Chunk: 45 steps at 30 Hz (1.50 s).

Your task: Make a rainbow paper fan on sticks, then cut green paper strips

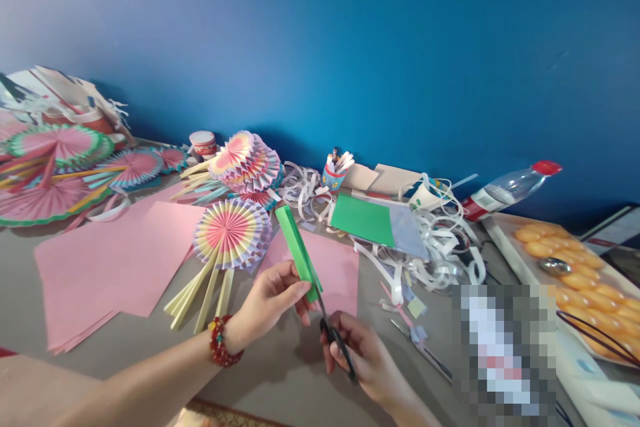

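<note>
A folded strip of green paper (pixel 296 240) is pinched near its lower end by my left hand (pixel 274 290), which wears a red bead bracelet at the wrist. My right hand (pixel 357 353) grips a pair of black-handled scissors (pixel 345 352). The scissor blades meet the strip's lower right edge; whether they are cutting into it cannot be made out. Left of my hands lies a pleated paper fan (pixel 233 233) in pink, yellow and lilac, with pale yellow sticks. Pink paper (pixel 340 267) lies flat behind the strip.
Stacked pink sheets (pixel 115 260) and more pleated fans (pixel 55 143) cover the left. Beyond are a cup of pens (pixel 333 173), green paper (pixel 363 219) and curled white paper strips (pixel 445 253). A plastic bottle (pixel 510 190) leans at right by a tray of orange items (pixel 585 273).
</note>
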Tool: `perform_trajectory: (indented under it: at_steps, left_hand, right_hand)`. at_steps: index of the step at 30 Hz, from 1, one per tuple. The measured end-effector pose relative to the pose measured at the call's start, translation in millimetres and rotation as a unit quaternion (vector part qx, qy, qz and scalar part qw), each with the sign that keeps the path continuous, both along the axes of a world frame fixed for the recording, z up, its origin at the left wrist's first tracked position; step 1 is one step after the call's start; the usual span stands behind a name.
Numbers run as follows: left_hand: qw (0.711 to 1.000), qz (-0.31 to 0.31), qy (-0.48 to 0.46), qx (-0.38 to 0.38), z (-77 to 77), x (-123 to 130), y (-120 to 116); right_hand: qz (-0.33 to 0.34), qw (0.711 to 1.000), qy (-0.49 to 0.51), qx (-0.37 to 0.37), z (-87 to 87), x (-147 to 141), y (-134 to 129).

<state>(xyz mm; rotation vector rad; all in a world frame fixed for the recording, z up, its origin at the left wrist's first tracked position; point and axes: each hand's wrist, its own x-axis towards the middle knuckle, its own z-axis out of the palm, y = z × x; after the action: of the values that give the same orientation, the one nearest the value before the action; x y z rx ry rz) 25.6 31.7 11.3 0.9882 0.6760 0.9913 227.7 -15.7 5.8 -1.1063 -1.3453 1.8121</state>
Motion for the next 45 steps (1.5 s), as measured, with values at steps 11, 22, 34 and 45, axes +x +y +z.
perform_trajectory:
  at_steps: [11,22,34,45]
  left_hand:
    - [1.000,0.008,0.015,0.001,3.7,0.5,-0.5]
    - [1.000,0.011,0.019,-0.001,6.1,1.7,-0.6]
    - [0.997,0.043,0.057,0.018,5.7,-2.3,0.5]
    - [0.999,0.031,0.033,0.029,2.8,2.4,-5.6]
  right_hand:
    - [-0.016,1.000,-0.022,-0.004,-2.6,-1.3,-0.7]
    - [-0.024,0.998,-0.052,-0.005,-4.1,-1.4,-1.6]
    - [-0.024,0.999,-0.045,0.012,-5.4,-3.6,-3.4]
    - [-0.014,1.000,-0.020,-0.003,3.5,-3.1,-4.6]
